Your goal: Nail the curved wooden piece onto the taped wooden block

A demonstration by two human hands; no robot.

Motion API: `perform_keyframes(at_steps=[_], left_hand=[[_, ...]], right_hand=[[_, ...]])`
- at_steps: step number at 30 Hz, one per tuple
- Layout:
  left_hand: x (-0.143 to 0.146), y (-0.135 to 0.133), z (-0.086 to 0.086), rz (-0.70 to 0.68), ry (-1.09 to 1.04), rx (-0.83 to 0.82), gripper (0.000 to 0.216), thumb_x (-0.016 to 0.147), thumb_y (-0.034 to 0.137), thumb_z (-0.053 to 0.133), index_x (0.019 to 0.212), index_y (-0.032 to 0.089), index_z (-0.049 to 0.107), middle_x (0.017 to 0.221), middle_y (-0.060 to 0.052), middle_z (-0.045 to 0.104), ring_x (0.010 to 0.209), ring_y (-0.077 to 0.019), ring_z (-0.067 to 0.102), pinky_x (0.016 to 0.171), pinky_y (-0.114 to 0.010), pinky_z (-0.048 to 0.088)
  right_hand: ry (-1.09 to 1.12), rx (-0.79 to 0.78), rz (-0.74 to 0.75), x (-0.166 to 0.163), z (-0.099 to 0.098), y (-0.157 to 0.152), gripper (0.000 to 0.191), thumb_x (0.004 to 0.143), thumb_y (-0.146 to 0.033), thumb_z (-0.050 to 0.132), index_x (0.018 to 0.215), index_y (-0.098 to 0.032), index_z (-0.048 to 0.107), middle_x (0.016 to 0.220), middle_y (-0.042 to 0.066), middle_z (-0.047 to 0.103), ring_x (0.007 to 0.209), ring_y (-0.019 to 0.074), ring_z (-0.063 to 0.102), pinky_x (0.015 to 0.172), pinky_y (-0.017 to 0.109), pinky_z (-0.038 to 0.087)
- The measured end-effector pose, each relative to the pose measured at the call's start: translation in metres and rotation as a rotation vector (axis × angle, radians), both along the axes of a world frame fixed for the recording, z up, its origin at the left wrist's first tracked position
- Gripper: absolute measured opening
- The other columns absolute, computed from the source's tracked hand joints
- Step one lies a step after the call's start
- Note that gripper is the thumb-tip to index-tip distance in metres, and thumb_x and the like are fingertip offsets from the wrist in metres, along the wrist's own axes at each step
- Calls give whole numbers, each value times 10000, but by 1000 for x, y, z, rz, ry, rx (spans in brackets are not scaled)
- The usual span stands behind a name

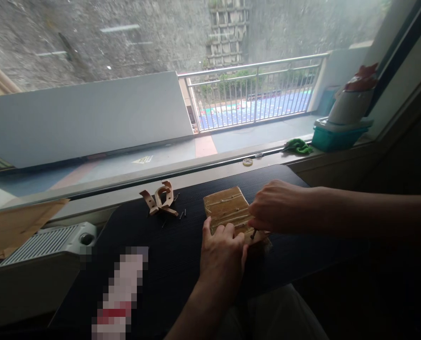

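wrapped block [228,204], brown and shiny as if bound in tape, lies on a dark table [175,269] under the left hand [222,248] and just left of the right hand [272,208], at a seat beside a window. the left hand clamps the near part of the block, bent fingers spread across its top and thumb down at the near side. the right hand is curled tight, its fingertips pinching a small dark piece [253,234] at the block's near right edge; whether that is a screw or the tip of a tool, one cannot tell. small raised bits dot the top beyond the left fingers. beyond and to the left of the left hand lie curved wooden pieces [164,198], with loose screws [182,214] just beside them. well beyond the right hand, a green cloth [301,147] rests on the sill [210,175].

the step in hand appears to be working the dark piece at the block's edge, with the left hand as clamp. the next move seems to call for a firm left hold, thumb clear of the dark piece, and a straight, even push or turn from the right
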State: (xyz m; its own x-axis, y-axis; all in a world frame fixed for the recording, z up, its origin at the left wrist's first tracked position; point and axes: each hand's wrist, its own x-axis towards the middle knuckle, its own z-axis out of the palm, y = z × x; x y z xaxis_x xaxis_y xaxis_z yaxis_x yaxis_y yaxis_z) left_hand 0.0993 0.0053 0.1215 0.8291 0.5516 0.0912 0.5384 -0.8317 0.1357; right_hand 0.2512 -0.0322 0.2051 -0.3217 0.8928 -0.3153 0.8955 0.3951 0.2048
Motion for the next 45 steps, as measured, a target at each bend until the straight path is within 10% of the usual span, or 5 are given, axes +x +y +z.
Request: perform_keyframes(at_steps=[45], left_hand=[[-1, 1, -1, -3, 0, -30, 140, 831, 224, 523, 817, 233, 663, 874, -27, 616, 885, -190, 570, 1033, -518, 250]], right_hand=[[120, -59, 66, -5, 2, 5, 126, 731, -39, 550, 689, -134, 620, 686, 37, 621, 617, 139, 574, 487, 258, 270]])
